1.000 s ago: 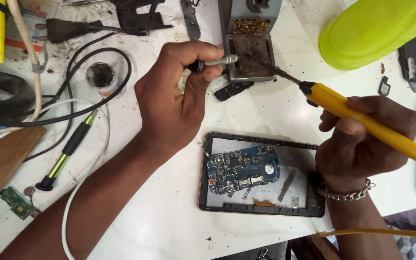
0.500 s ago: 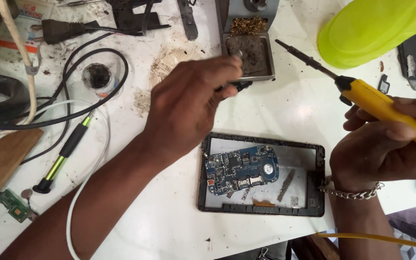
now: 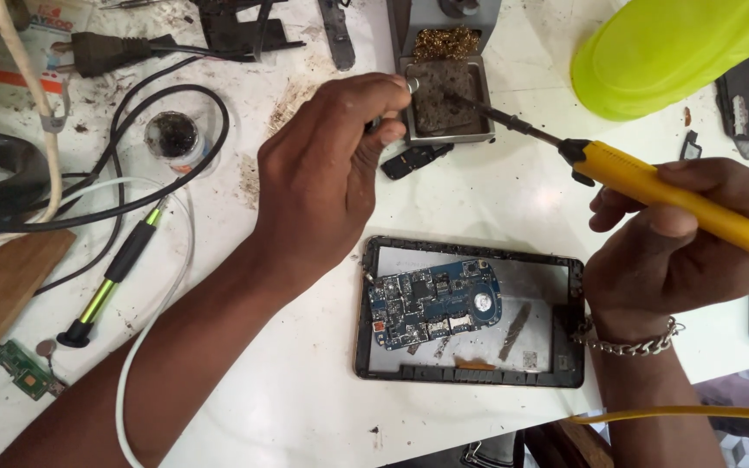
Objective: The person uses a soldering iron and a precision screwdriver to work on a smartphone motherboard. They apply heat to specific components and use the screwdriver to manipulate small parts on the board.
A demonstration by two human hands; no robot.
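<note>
1. Cables (image 3: 88, 199) and a green-and-black screwdriver (image 3: 114, 273) lie well to the left of the opened phone (image 3: 470, 308), with a small round flux tin (image 3: 171, 137) above them on the white bench (image 3: 305, 407).
2. Left hand (image 3: 327, 182) sits up and to the left of the phone, fingers curled shut around a small metal-tipped tool (image 3: 409, 84), probably tweezers; only its tip shows, touching the left rim of the cleaning sponge tray (image 3: 448, 108).
3. Sponge tray stands straight above the phone, with brass wool behind it and a small black part (image 3: 416, 160) just below it.
4. Phone lies open on the bench, its blue circuit board (image 3: 433, 303) bare in the frame, between the two wrists.
5. Right hand (image 3: 674, 251), above and to the right of the phone, is closed firmly around the yellow soldering iron (image 3: 678, 195). The iron's long axis runs from lower right up to upper left, its dark tip resting on the sponge, so the board lies down and left of the tip; the left hand is the nearer to the tray.
</note>
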